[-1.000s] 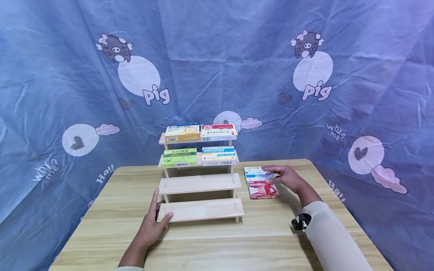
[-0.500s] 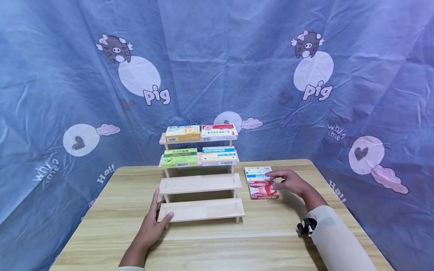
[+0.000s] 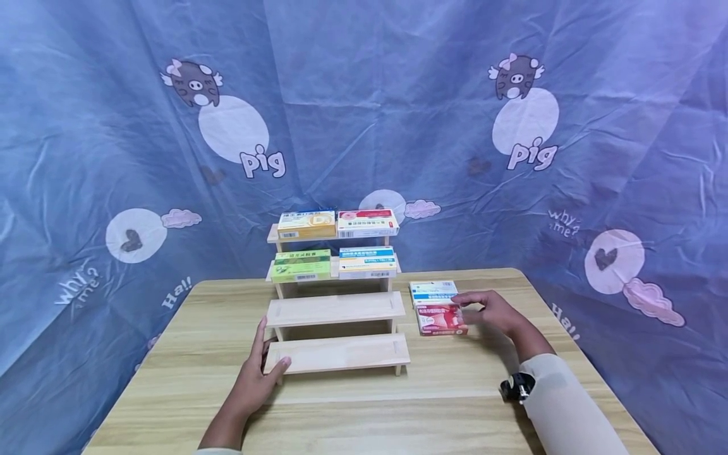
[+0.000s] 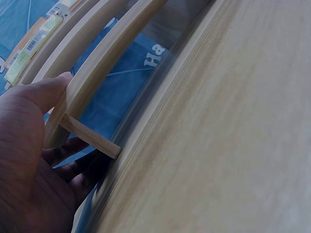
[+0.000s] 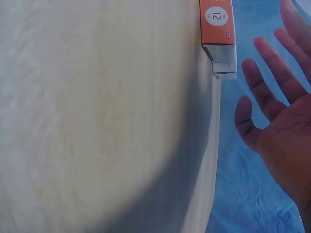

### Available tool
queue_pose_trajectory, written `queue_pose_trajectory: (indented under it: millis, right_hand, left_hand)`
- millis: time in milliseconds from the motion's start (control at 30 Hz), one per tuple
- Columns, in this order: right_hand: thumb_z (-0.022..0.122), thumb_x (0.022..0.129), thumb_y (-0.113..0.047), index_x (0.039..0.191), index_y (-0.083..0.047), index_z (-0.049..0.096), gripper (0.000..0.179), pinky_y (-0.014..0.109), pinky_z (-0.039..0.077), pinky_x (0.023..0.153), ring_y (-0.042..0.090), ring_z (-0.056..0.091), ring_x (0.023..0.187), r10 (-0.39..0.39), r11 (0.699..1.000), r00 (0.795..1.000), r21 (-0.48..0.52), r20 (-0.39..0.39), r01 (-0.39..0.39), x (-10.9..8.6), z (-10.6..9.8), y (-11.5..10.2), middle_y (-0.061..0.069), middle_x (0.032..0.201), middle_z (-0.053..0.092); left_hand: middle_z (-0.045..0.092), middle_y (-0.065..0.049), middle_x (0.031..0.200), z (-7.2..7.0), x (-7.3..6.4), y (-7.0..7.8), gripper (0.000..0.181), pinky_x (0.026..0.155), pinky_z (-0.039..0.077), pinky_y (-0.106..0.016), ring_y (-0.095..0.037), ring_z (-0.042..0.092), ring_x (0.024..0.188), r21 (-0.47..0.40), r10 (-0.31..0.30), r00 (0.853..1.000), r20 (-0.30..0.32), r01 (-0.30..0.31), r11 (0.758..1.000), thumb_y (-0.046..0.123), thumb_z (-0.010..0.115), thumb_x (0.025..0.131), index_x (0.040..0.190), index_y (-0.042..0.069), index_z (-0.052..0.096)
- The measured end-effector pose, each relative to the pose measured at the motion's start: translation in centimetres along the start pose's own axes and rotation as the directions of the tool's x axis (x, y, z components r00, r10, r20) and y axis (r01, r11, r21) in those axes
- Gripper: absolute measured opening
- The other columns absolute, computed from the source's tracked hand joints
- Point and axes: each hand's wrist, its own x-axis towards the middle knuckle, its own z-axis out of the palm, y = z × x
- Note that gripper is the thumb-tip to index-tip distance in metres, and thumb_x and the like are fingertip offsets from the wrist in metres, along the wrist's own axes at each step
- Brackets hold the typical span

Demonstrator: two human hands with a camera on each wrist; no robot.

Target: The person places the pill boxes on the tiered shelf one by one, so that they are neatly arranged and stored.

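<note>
My left hand (image 3: 253, 373) grips the left end of a stepped wooden display stand (image 3: 335, 354). In the left wrist view its thumb lies on the lowest step's edge, and the other fingers are beneath, near a wooden leg (image 4: 92, 137). My right hand (image 3: 493, 312) is just right of a red medicine box (image 3: 435, 320) lying flat on the table. From the right wrist view, its fingers are spread, apart from the box's end (image 5: 217, 26). A blue-and-white medicine box (image 3: 426, 291) lies directly behind the red one, partly covered by it or touching it; I cannot tell which.
On the stand's top step sit a yellow-and-white box (image 3: 307, 225) and a red-and-white box (image 3: 367, 224). One step down are a green box (image 3: 301, 264) and a blue-white-yellow box (image 3: 366, 262). A patterned blue cloth (image 3: 364, 126) hangs behind the table (image 3: 364, 417).
My right hand has shifted from above the blue-and-white box toward the near right, beside the red box. The left hand and the stand have stayed in place.
</note>
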Motion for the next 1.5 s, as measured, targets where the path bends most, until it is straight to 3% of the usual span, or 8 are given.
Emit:
queue_pose_trajectory:
  millis: [233,433,600,800,1133,1300,1367,1500]
  right_hand:
    - [0.092,0.086,-0.018,0.133,-0.005,0.079,0.051,0.071,0.045,0.116,0.051,0.062,0.138,0.013,0.999,0.999,-0.048,0.029,-0.011,-0.7,0.0,0.5,0.022,0.144,0.072]
    - [0.090,0.090,-0.022,0.138,-0.007,0.077,0.052,0.068,0.046,0.117,0.051,0.059,0.143,0.022,0.999,0.999,-0.034,0.024,-0.021,-1.2,0.1,0.7,0.020,0.150,0.069]
    - [0.089,0.091,-0.018,0.142,-0.004,0.073,0.056,0.048,0.054,0.110,0.046,0.066,0.136,0.054,0.998,0.998,0.014,0.031,-0.054,-1.8,0.0,1.1,0.021,0.150,0.068]
    - [0.085,0.095,-0.013,0.149,0.004,0.064,0.060,0.027,0.054,0.104,0.045,0.069,0.132,0.005,0.995,0.998,0.100,0.060,-0.011,-2.1,0.1,2.0,0.029,0.155,0.061]
    - [0.085,0.095,-0.015,0.152,0.003,0.061,0.064,0.018,0.052,0.102,0.022,0.066,0.134,0.004,0.981,0.998,0.195,0.066,-0.017,-2.6,0.7,3.0,0.031,0.162,0.052]
    - [0.085,0.094,-0.016,0.152,0.001,0.063,0.064,0.015,0.048,0.105,0.008,0.061,0.137,0.012,0.983,0.999,0.180,0.051,-0.021,-2.7,0.9,3.1,0.028,0.165,0.051]
    - [0.086,0.094,-0.016,0.151,0.000,0.064,0.064,0.014,0.046,0.106,0.015,0.059,0.143,0.009,0.986,0.999,0.166,0.041,-0.016,-2.8,0.9,3.2,0.026,0.166,0.050]
    - [0.087,0.093,-0.018,0.151,-0.001,0.064,0.065,0.012,0.041,0.107,0.047,0.043,0.157,0.017,0.985,0.999,0.170,0.039,-0.024,-2.7,1.0,3.3,0.026,0.169,0.047]
  left_hand:
    - [0.051,-0.030,0.164,0.0,0.1,0.0,0.107,0.121,0.044,-0.065,-0.048,0.057,0.148,0.007,0.002,1.000,0.003,-0.002,1.000,0.030,0.072,0.108,0.176,0.036,-0.009]
    - [0.052,-0.029,0.163,0.1,0.0,0.0,0.106,0.120,0.045,-0.063,-0.047,0.058,0.147,0.020,0.010,1.000,-0.009,-0.010,1.000,0.029,0.072,0.108,0.177,0.035,-0.009]
    - [0.049,-0.032,0.165,0.2,0.0,0.0,0.106,0.121,0.043,-0.064,-0.049,0.056,0.148,0.025,0.012,1.000,-0.006,-0.012,1.000,0.029,0.071,0.108,0.177,0.033,-0.009]
    - [0.050,-0.031,0.165,0.0,0.2,0.0,0.106,0.122,0.043,-0.064,-0.048,0.057,0.148,0.029,0.010,1.000,-0.011,-0.010,1.000,0.030,0.072,0.108,0.177,0.036,-0.008]
    - [0.046,-0.033,0.166,0.0,-0.2,0.0,0.107,0.122,0.042,-0.067,-0.051,0.054,0.149,0.016,-0.011,1.000,0.000,0.011,1.000,0.030,0.072,0.108,0.176,0.036,-0.010]
    - [0.047,-0.033,0.166,0.1,-0.1,0.0,0.107,0.122,0.043,-0.066,-0.051,0.055,0.148,0.009,-0.010,1.000,0.001,0.010,1.000,0.030,0.072,0.108,0.176,0.036,-0.010]
    - [0.048,-0.032,0.165,0.2,-0.1,-0.1,0.107,0.121,0.044,-0.065,-0.050,0.057,0.147,0.009,-0.008,1.000,0.003,0.008,1.000,0.030,0.072,0.108,0.176,0.036,-0.010]
    - [0.049,-0.032,0.165,0.1,0.0,0.0,0.106,0.119,0.046,-0.064,-0.050,0.058,0.146,0.020,0.008,1.000,-0.003,-0.008,1.000,0.029,0.072,0.108,0.177,0.034,-0.009]
